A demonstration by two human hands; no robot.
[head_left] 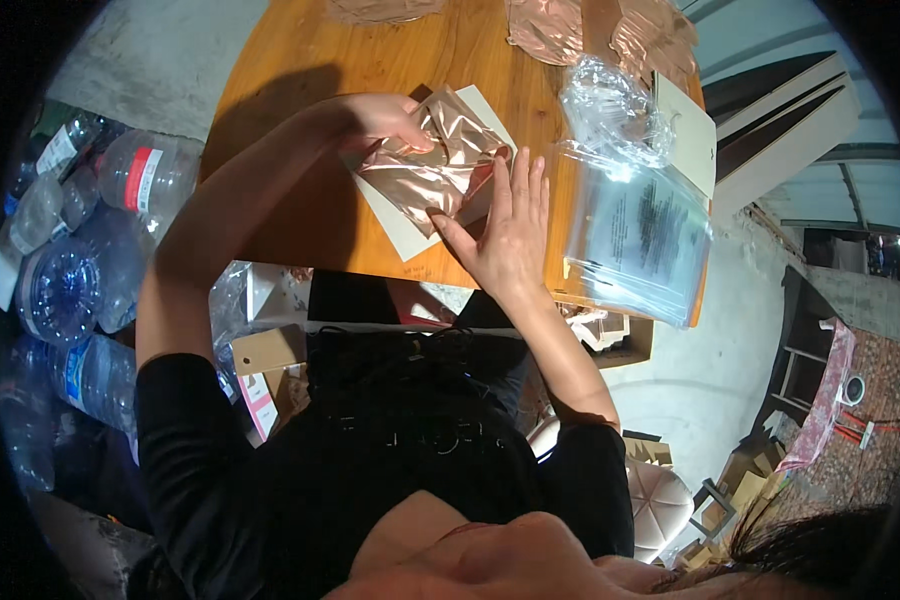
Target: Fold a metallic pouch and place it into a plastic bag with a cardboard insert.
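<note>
A crinkled copper-coloured foil sheet lies over a cream card on the wooden table. My left hand reaches in from the left and grips the foil at its upper left edge, thumb on top. Its other fingers are partly hidden by the foil. Flat along the right side of the foil and card rests my right hand, fingers stretched out and thumb touching the foil's lower edge. Between my hands the foil is wrinkled and shiny, its right part folded up.
Clear plastic wrap and a stack of transparent sleeves lie right of my hands, beside a pale board. More copper foil sits at the far edge. Empty plastic bottles pile up left of the table.
</note>
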